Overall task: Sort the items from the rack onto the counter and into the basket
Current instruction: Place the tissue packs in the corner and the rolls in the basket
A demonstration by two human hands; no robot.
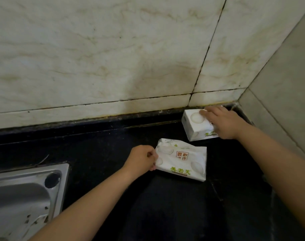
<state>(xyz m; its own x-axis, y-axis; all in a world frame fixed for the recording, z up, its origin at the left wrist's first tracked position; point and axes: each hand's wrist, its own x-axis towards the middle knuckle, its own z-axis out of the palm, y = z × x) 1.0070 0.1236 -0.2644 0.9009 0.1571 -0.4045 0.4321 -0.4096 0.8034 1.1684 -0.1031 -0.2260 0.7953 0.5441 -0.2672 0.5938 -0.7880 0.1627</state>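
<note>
Two bare forearms reach forward over a dark counter (99,153) from the bottom of the view. At the lower left, set into the counter, is the corner of a steel sink (26,192) with a round dark hole in its rim. Nearer the middle of the counter lies a soft white tissue pack (182,161) with green and red print, slightly crumpled and lying flat. The left hand (140,158) has its fingers curled at the pack's left end and seems to pinch the wrapper there, though the fingertips are mostly hidden. Farther back, in the counter's rear right corner, a second, boxier white tissue pack (194,125) sits just beside the wall. The right hand (224,121) lies over its top and right side, fingers spread and bent over it, holding it in place. Behind both rises a stained marble-patterned tiled wall (113,58), meeting a plainer side wall (283,87) at the right. Both packs rest on the counter, so that part of the sorting looks done or nearly so. Neither the rack nor the basket is in view, so what remains cannot be judged.
</note>
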